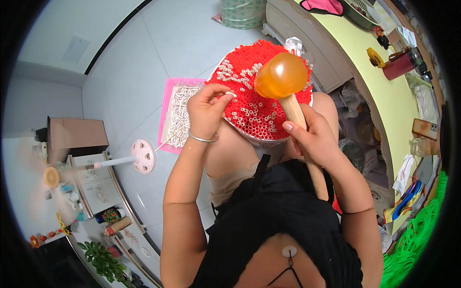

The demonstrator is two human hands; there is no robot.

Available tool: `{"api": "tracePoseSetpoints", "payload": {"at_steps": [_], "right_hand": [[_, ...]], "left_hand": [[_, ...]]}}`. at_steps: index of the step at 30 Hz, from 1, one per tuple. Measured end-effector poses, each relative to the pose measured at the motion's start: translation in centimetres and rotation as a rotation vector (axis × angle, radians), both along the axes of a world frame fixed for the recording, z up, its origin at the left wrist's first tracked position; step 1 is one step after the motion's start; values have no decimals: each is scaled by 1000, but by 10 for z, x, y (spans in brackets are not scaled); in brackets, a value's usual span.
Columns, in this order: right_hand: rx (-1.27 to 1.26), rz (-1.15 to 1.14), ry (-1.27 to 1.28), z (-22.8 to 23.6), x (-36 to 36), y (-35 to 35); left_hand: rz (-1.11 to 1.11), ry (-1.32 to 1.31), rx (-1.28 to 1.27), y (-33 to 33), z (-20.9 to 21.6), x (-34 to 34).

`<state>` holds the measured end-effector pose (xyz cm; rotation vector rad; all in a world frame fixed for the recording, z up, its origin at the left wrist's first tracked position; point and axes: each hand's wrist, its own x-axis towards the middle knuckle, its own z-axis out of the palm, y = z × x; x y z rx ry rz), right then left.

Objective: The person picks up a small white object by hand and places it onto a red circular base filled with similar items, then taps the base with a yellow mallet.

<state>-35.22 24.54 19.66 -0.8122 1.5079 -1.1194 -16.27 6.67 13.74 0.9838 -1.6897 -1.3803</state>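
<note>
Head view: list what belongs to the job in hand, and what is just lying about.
Apparently in the job:
mallet, in the right hand
small white piece, in the left hand
bundle of red tubes
pink basket holding loose white pieces

Apparently just lying about:
phone
green cord
potted plant
</note>
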Motion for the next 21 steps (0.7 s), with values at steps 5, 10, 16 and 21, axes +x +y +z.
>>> {"api": "tracePoseSetpoints", "payload": {"at_steps": [5, 10, 16, 21], "right_hand": [[-27, 3, -6, -7, -4, 6], [-25, 1, -40, -16, -7, 8], [-5, 22, -25, -16, -3, 7], [-15, 24, -28, -18, 1, 3]], "left_hand": [[25, -289, -238, 1, -14, -10], [48, -228, -291, 9, -15, -19], [66, -297, -306, 10, -12, -21], [28, -339, -600, 10, -13, -21]]}}
